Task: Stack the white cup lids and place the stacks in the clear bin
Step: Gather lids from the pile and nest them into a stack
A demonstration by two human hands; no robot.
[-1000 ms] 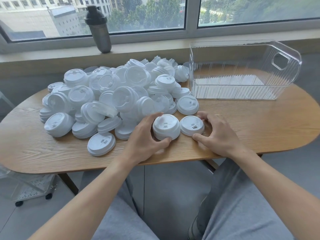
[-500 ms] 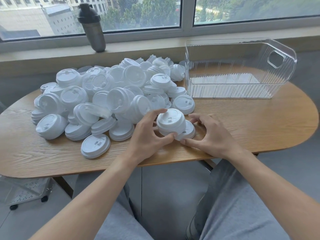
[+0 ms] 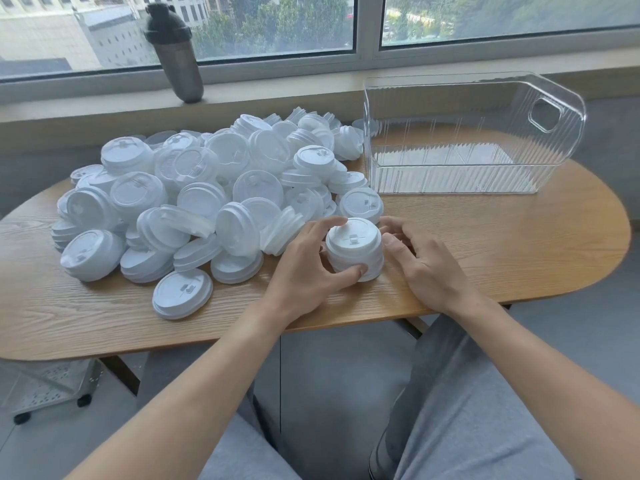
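Short stack of white plastic cup lids (image 3: pixel 354 249) sits near the front edge of the oval wooden table (image 3: pixel 485 244), left hand (image 3: pixel 308 268) curled round it.

Left thumb and fingers clamp the stack's sides; right hand (image 3: pixel 426 268) loosely spread just beside it, thumb at the rim, contact unclear. Lids: round, domed, small sip tab on top. Likely very light, thin, flexible, slick; nested stack can topple, so grip low at the sides. Loose pile of white lids (image 3: pixel 207 195) just left. Clear ribbed plastic bin (image 3: pixel 474 168) behind right, nothing in it yet.
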